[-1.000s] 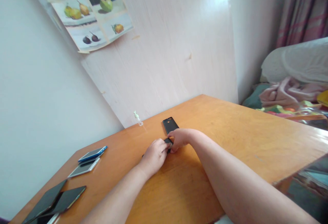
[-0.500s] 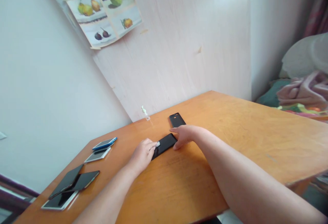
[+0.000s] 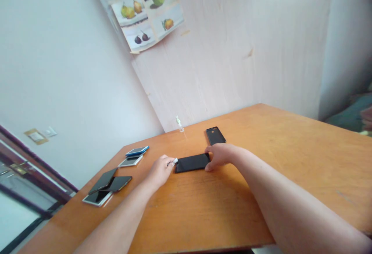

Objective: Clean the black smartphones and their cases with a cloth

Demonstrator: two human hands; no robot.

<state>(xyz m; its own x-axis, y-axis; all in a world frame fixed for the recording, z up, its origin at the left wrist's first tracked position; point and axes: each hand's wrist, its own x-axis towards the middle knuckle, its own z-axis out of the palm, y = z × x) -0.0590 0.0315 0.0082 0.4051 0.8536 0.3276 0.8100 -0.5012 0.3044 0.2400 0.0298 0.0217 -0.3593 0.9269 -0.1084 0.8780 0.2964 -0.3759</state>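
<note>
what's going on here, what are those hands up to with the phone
A person's right hand grips the right end of a black phone lying flat on the table. The left hand pinches a small white thing, perhaps a wipe, at the phone's left end. A dark phone case lies just beyond the right hand, a clear pump bottle stands further back, and more phones lie off to the left.

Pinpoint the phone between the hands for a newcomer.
On the wooden table, find the right hand. It holds the right end of a black phone lying flat. Unlike the overlapping devices at the left, it lies apart; unlike the black case beyond, it has no hole showing the wood.
</note>
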